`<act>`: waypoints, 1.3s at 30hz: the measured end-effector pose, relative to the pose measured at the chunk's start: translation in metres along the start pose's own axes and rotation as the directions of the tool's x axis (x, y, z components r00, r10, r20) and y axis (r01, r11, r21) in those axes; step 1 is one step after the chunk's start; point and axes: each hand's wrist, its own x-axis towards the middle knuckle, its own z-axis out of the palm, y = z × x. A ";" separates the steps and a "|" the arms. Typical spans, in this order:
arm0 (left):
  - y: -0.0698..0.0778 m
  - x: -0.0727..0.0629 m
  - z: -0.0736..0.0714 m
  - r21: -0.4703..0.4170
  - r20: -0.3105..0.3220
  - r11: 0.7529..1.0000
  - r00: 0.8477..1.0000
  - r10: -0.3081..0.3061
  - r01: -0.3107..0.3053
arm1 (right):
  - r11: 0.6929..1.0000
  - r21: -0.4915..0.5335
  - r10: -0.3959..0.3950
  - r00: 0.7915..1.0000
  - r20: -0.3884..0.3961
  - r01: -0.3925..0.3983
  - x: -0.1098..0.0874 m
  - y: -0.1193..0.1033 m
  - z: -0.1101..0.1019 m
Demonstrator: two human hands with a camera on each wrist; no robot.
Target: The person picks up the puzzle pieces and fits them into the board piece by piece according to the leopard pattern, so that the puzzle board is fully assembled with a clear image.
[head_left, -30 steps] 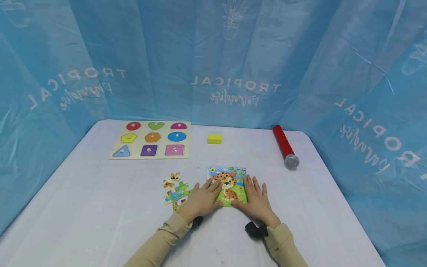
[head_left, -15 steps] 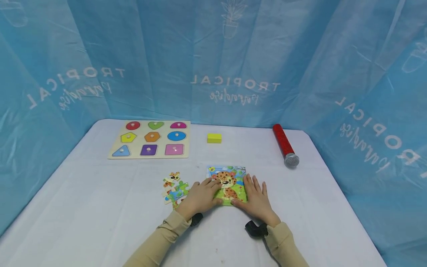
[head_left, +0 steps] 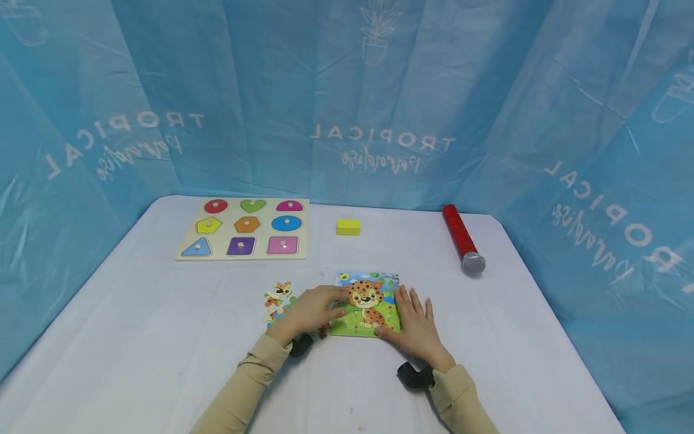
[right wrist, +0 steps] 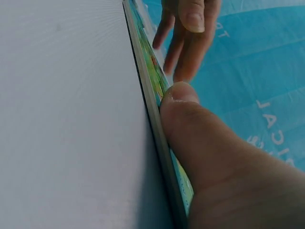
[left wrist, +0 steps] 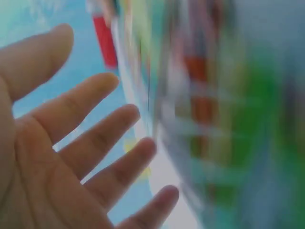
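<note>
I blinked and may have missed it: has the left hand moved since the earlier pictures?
Yes, the left hand has shifted left, judged against the yellow block, head view.

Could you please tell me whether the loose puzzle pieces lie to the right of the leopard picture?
No, the head view shows the loose puzzle pieces left of the leopard picture, partly hidden by the left hand.

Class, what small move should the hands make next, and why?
Probably, the left hand should pick up one of the loose puzzle pieces: it looks empty, the pieces lie scattered beside it, and the right hand rests at the right edge of the leopard puzzle.
</note>
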 end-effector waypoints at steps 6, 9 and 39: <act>-0.049 -0.029 -0.037 -0.132 -0.043 0.967 0.973 -0.227 0.220 | 1.000 -0.024 0.014 1.000 0.005 -0.013 -0.004 0.004 -0.002; -0.072 -0.042 -0.047 -0.177 -0.026 0.953 0.967 -0.253 0.244 | 0.999 -0.029 0.018 1.000 0.006 -0.018 -0.005 0.007 -0.003; -0.087 -0.045 -0.066 -0.219 -0.123 0.924 0.930 -0.346 0.315 | 1.000 0.001 0.016 1.000 -0.001 -0.016 0.002 0.001 0.002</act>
